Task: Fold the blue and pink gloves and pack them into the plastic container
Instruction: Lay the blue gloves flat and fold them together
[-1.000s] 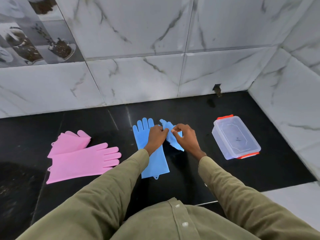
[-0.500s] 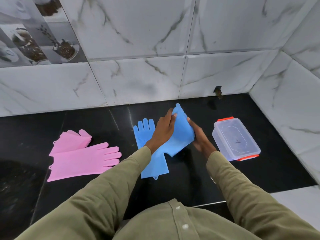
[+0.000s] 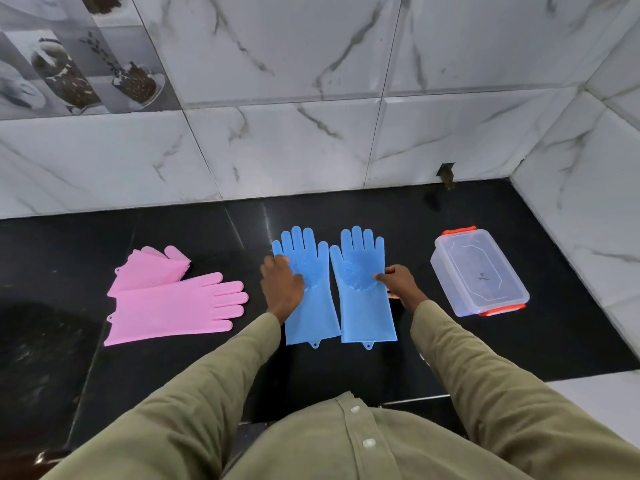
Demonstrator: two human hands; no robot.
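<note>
Head view shows the left hand (image 3: pixel 282 289) flat on one blue glove (image 3: pixel 308 292), the right hand (image 3: pixel 398 284) pinching the other blue glove (image 3: pixel 363 289) on the counter (image 3: pixel 381 216); folding seems next, the plastic container (image 3: pixel 479 271) waits nearby.

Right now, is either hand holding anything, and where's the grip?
Right hand pinches the right blue glove at its right edge, mid-palm. Left hand rests flat on the left blue glove, gripping nothing.
</note>
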